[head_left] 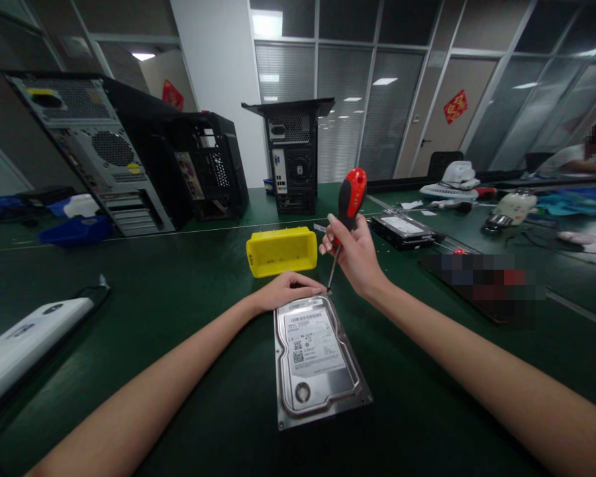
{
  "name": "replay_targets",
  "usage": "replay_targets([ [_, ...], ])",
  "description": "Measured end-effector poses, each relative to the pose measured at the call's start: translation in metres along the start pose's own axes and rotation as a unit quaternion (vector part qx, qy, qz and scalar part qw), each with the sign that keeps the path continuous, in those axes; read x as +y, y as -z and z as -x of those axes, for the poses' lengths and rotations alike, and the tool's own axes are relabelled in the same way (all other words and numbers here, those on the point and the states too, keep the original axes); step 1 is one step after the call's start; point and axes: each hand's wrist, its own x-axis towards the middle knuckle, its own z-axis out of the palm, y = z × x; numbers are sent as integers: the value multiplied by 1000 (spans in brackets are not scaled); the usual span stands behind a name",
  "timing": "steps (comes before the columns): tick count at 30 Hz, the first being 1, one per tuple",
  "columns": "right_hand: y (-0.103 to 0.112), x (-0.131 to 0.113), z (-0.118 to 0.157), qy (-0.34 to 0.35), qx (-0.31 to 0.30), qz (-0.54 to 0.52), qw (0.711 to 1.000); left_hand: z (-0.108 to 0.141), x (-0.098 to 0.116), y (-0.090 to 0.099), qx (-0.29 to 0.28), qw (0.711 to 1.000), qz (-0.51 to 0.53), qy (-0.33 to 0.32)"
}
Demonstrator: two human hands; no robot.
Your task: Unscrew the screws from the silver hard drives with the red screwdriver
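A silver hard drive (314, 358) lies label up on the green table, its far end away from me. Across its far edge rests my left hand (289, 291), gripping the drive there, fingers reaching to the far right corner. My right hand (353, 250) is closed around a red and black screwdriver (352, 202), which stands nearly upright with a slight lean. The screwdriver's tip meets the drive's far right corner, beside my left fingertips. Whether a screw sits under the tip is too small to make out.
A yellow bin (282, 253) stands just behind the drive. Further back are computer cases (292, 159). Another hard drive (404, 228) lies at right, near a dark tray (469, 291). A white device (32, 341) is at left. A person (576, 156) sits far right.
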Motion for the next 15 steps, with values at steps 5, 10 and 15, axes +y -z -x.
replay_targets([
  [5, -2, 2, 1, 0, -24, 3, 1000, 0, -2, 1, 2, 1000, 2, -1],
  [10, -3, 4, 1, -16, -55, -4, 998, 0, -2, 0, 2, 1000, 5, -3],
  [15, -3, 4, 1, -14, -85, 7, 996, 0, -2, 0, 2, 1000, 7, -2],
])
